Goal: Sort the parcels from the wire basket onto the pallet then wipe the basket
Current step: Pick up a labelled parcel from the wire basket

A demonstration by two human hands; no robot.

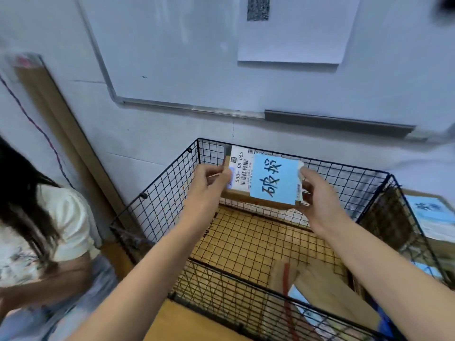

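Observation:
I hold a cardboard parcel above the far side of the black wire basket. It carries a white shipping label and a blue note with handwritten characters. My left hand grips its left edge and my right hand grips its right edge. Another brown parcel with a red stripe lies in the basket's near right corner, behind the front mesh.
Another person in a pale top stands at my left, close to the basket. More parcels with blue notes sit outside the basket on the right. A whiteboard hangs on the wall behind, and a long cardboard piece leans at left.

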